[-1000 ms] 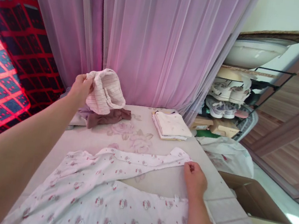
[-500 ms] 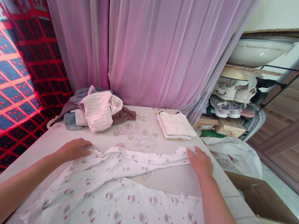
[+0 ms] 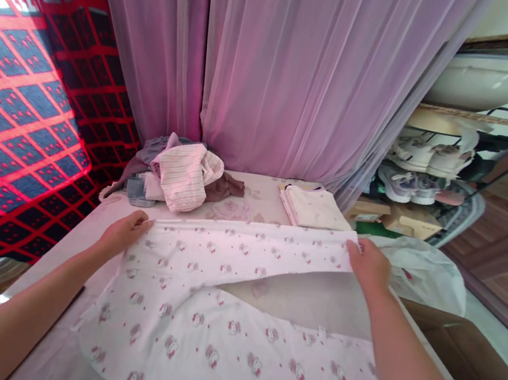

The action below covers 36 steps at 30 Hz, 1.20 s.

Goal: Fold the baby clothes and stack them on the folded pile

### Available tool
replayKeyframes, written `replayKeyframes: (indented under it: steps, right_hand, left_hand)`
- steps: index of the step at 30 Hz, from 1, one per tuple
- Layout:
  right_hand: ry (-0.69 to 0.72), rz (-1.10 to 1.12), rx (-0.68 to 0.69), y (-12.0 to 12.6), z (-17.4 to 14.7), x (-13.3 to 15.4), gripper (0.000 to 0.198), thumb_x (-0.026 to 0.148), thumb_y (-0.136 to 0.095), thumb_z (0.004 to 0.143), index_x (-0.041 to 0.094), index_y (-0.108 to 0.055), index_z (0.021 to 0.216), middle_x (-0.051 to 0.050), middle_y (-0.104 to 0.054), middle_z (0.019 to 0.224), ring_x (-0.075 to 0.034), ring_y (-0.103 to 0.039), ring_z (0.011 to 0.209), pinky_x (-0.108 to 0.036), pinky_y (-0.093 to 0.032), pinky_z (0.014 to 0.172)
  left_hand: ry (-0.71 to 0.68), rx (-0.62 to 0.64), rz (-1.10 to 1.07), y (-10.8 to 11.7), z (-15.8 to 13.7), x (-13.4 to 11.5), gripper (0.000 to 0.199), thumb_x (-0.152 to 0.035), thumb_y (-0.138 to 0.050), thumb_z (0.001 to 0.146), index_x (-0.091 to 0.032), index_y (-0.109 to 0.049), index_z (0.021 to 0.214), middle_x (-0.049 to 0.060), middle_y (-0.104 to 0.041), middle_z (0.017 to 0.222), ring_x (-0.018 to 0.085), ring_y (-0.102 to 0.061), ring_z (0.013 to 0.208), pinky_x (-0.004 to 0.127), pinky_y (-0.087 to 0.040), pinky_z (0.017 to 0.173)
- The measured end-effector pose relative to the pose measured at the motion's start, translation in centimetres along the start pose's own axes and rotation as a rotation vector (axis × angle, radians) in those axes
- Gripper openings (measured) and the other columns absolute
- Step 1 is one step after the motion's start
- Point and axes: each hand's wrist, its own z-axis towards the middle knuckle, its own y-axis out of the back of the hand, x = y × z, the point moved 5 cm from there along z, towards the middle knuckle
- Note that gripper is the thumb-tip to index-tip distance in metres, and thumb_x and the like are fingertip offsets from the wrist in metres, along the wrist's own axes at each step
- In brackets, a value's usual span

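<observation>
White pajama pants (image 3: 220,345) with a small cat print lie spread over the table, both legs pointing right with a wedge-shaped gap between them. My left hand (image 3: 131,228) is closed on the far edge at its left end. At the other end of that edge, my right hand (image 3: 370,265) pinches the corner of the far leg. Between my hands the far edge is drawn nearly straight. The near leg lies flat, its end partly behind my right forearm. Just beyond the far edge sits a stack of folded light clothes (image 3: 316,209).
A heap of crumpled clothes (image 3: 183,176) lies at the back left, by the purple curtain (image 3: 272,77). Right of the table (image 3: 309,298) are a shoe rack with sneakers (image 3: 409,153), a clear plastic bag (image 3: 434,270) and an open cardboard box (image 3: 464,352).
The far leg, bunched and wavy before, is now pulled out straight and smoother. My left hand has closed on the edge, and the far edge has moved up toward the folded stack.
</observation>
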Motion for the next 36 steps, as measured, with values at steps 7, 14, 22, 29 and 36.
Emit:
replayKeyframes:
  steps: [7, 14, 22, 29, 36]
  right_hand:
    - [-0.012, -0.010, 0.105, -3.5, -0.5, 3.2, 0.044, 0.044, -0.034, 0.093, 0.020, -0.058, 0.122, -0.013, -0.067, 0.107, -0.028, -0.062, 0.095, -0.036, -0.044, 0.076]
    - [0.084, 0.218, 0.014, -5.5, -2.5, 1.3, 0.046, 0.035, -0.045, 0.084, 0.014, -0.055, 0.123, -0.012, -0.065, 0.114, -0.024, -0.061, 0.096, -0.034, -0.046, 0.083]
    - [0.365, 0.386, 0.041, -5.2, -11.0, -3.8, 0.036, 0.048, -0.043, 0.079, 0.023, -0.069, 0.083, -0.007, -0.067, 0.108, -0.022, -0.062, 0.093, -0.035, -0.051, 0.080]
    - [0.493, 0.233, 0.067, -3.8, -16.3, -7.6, 0.037, 0.055, -0.053, 0.073, 0.027, -0.069, 0.092, -0.006, -0.061, 0.123, -0.027, -0.056, 0.113, -0.046, -0.044, 0.095]
    - [0.409, 0.335, 0.238, -0.1, -18.0, -6.3, 0.034, 0.055, -0.045, 0.075, 0.025, -0.062, 0.077, -0.002, -0.070, 0.083, -0.022, -0.064, 0.077, -0.032, -0.047, 0.069]
  left_hand:
    - [0.141, 0.024, 0.245, -0.9, 0.4, -0.5, 0.040, -0.052, -0.027, 0.090, -0.025, -0.054, 0.103, 0.009, -0.068, 0.098, 0.029, -0.063, 0.089, 0.033, -0.042, 0.066]
    - [0.155, 0.003, 0.183, -1.5, 0.1, 0.4, 0.042, -0.046, -0.037, 0.088, -0.021, -0.052, 0.119, 0.013, -0.059, 0.124, 0.030, -0.061, 0.105, 0.039, -0.048, 0.079]
    - [-0.329, -0.083, -0.005, -2.1, -9.9, -2.9, 0.033, -0.041, -0.045, 0.088, -0.022, -0.064, 0.107, 0.010, -0.061, 0.122, 0.026, -0.055, 0.115, 0.042, -0.041, 0.101]
    - [-0.680, 0.265, -0.079, -2.7, -20.0, -3.6, 0.030, -0.035, -0.067, 0.077, -0.028, -0.066, 0.106, 0.006, -0.061, 0.123, 0.024, -0.056, 0.112, 0.038, -0.045, 0.096]
    - [-0.717, 0.185, -0.081, -1.7, -20.8, -3.8, 0.021, -0.027, -0.045, 0.091, -0.020, -0.060, 0.078, 0.008, -0.064, 0.115, 0.020, -0.059, 0.106, 0.036, -0.047, 0.093]
